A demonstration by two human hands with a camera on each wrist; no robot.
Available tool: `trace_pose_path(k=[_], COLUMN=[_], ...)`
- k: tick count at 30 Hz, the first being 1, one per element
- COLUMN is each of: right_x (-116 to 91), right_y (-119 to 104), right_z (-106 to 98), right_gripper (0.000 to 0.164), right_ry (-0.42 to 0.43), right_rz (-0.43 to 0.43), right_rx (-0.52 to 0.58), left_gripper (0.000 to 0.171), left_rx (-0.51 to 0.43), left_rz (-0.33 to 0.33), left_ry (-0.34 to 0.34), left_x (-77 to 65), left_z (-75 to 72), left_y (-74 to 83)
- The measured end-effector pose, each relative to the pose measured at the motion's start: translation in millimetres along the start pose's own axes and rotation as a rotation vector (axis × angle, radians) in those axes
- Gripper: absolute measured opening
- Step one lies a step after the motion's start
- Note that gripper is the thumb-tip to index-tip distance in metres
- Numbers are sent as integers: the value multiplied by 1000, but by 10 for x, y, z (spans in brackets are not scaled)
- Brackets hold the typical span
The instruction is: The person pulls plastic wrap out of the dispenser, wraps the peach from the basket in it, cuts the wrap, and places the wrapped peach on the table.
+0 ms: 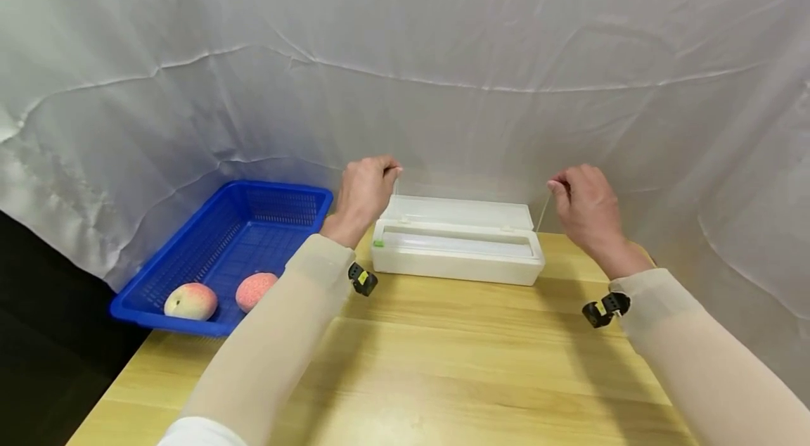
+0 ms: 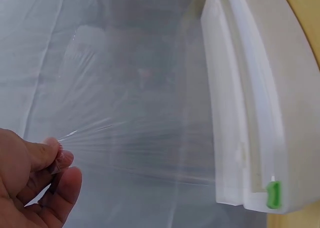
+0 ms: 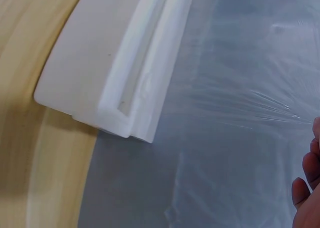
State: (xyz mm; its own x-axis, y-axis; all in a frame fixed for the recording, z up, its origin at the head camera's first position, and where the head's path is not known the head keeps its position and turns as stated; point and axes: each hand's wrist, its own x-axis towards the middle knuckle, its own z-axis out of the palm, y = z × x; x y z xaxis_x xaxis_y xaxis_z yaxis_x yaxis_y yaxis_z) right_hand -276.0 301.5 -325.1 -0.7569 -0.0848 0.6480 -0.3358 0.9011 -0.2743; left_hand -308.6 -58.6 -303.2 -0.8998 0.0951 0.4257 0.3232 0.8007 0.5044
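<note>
A long white cling film dispenser (image 1: 455, 266) stands near the table's far edge, its translucent lid (image 1: 458, 212) tipped up at the back. Clear cling film (image 2: 135, 143) stretches from it, fanning into creases toward each hand. One corner is pinched between thumb and fingers of my left hand (image 1: 365, 193), raised above the dispenser's left end. Beyond the right end, my right hand (image 1: 588, 207) pinches the other corner; in the right wrist view only part of its fingers (image 3: 311, 165) shows at the edge. A green slider (image 2: 273, 194) sits at the dispenser's left end.
To the left, a blue plastic basket (image 1: 140, 312) holds two peaches, one yellowish-pink peach (image 1: 191, 301) and one pinker peach (image 1: 255, 290) partly covered by my left sleeve. A grey curtain (image 1: 443, 17) hangs behind the wooden table (image 1: 443, 361).
</note>
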Motion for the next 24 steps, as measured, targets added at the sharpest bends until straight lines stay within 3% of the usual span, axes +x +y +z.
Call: trace_pose_path(k=[5,24], right_x=[46,232], right_y=[-55,-282], right_z=[-68,-428], right_gripper=[16,14], right_ry=[50,204], right_rz=[-27,-108], right_rx=[24,88], left_gripper=[25,21], left_rx=[-22,-81], left_rz=[-12,110], left_ry=[38,188], left_x=[21,52], left_z=[-98,-503], left_y=[47,248])
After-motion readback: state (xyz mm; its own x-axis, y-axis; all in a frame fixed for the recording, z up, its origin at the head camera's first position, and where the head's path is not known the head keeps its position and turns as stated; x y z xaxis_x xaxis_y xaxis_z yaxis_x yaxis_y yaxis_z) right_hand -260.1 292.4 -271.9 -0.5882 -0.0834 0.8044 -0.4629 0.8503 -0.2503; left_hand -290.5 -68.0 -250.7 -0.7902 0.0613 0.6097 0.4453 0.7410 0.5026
